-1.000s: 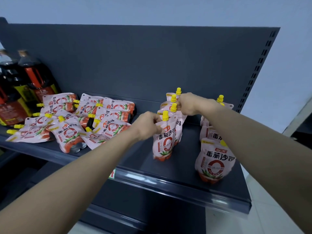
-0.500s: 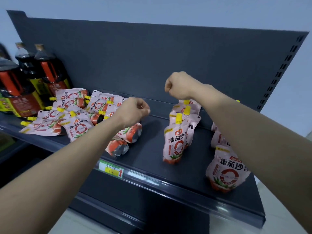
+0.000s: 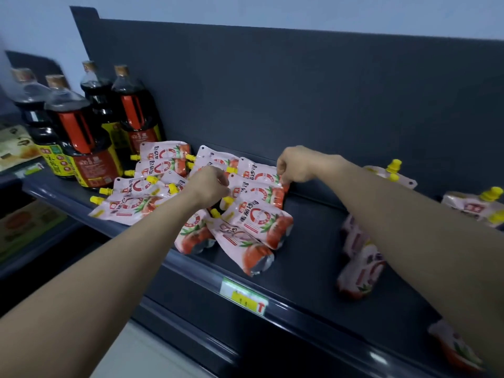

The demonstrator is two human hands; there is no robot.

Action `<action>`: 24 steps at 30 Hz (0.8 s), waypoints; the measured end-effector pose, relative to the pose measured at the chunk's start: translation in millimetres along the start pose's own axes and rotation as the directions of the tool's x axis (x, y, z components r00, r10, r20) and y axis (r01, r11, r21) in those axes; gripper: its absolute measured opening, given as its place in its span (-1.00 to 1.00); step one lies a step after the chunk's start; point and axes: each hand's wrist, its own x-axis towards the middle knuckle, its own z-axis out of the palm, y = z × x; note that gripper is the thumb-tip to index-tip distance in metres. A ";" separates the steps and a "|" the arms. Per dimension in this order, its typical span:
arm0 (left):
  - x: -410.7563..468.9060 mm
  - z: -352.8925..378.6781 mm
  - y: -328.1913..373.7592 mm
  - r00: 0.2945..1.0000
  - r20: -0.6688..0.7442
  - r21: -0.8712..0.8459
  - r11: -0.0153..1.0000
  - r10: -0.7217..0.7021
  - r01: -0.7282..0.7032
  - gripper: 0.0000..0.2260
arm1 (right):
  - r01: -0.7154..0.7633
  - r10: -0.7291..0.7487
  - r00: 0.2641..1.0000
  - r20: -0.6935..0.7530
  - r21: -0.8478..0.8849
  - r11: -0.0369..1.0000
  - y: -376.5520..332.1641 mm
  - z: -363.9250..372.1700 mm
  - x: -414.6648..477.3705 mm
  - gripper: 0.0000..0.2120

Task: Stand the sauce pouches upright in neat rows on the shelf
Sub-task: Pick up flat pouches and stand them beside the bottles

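Several pink tomato sauce pouches (image 3: 253, 222) with yellow caps lie flat in a loose pile on the dark shelf (image 3: 308, 257), left of centre. My left hand (image 3: 210, 186) rests on the pile, fingers curled around the capped end of a flat pouch (image 3: 261, 192). My right hand (image 3: 297, 165) pinches the far right edge of another flat pouch (image 3: 259, 174) at the back of the pile. To the right, upright pouches (image 3: 360, 271) stand in a row running to the back (image 3: 390, 175); my right forearm partly hides them. More pouches (image 3: 469, 205) stand at the far right.
Large dark sauce bottles (image 3: 81, 137) with red handles stand at the shelf's left end, beside the pile. A green and yellow price label (image 3: 244, 296) sits on the shelf's front rail. Bare shelf surface lies between the pile and the upright row. A dark back panel rises behind.
Both hands have left the upright row and moved left and down onto the flat pile. The camera has swung left, so the bottles show more fully.
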 end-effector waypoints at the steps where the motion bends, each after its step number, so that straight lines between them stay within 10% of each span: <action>1: 6.0 -1.8 -5.8 1.000 0.009 0.006 1.000 0.000 0.000 -0.79 | -0.017 0.017 1.000 0.011 0.004 1.000 -2.4 2.4 8.4 -0.78; 24: 104.9 20.5 -68.2 0.977 0.210 0.248 0.968 -0.026 -0.027 -0.74 | 0.045 -0.039 0.996 0.082 -0.081 0.996 -32.4 51.8 163.3 -0.59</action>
